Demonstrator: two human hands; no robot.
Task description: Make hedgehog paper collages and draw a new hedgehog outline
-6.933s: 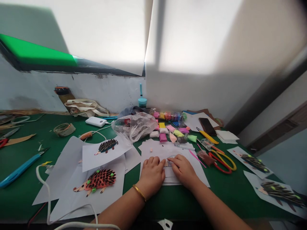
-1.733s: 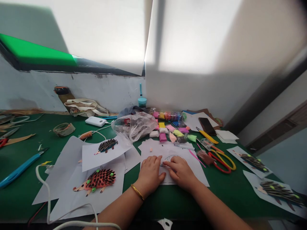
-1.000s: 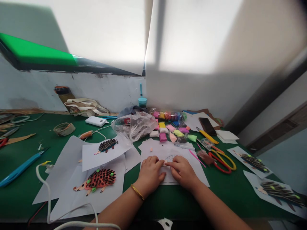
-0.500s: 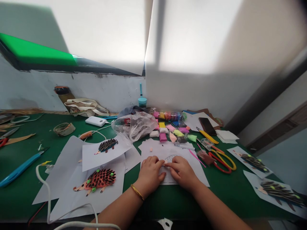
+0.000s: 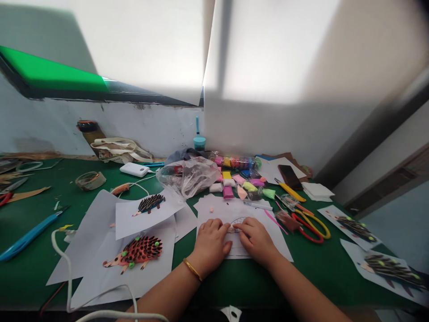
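Note:
My left hand (image 5: pixel 213 241), with a gold bangle on its wrist, rests on a white sheet of paper (image 5: pixel 268 241). Its fingers lie spread, and the index fingertip touches a small flat piece of peach clay (image 5: pixel 231 229). From the other side, my right hand (image 5: pixel 254 237) reaches in with its index finger stretched onto the same clay and its thumb apart. Just above the fingertips shows part of a drawn outline with small curved marks (image 5: pixel 238 220); my hands hide the remainder. A tiny peach clay ball (image 5: pixel 211 209) lies farther up the paper.
Several coloured clay packets (image 5: pixel 228 192) lie behind the paper, beside a clear plastic bag (image 5: pixel 189 176). Red and yellow scissors (image 5: pixel 310 226) and a yellow cutter (image 5: pixel 291 191) are at right. Hedgehog pictures (image 5: pixel 142 252) lie on both sides; a white cable (image 5: pixel 69 268) runs at left.
My right index fingertip has shifted slightly up and right, uncovering more of the peach clay. My left hand stays almost where it was.

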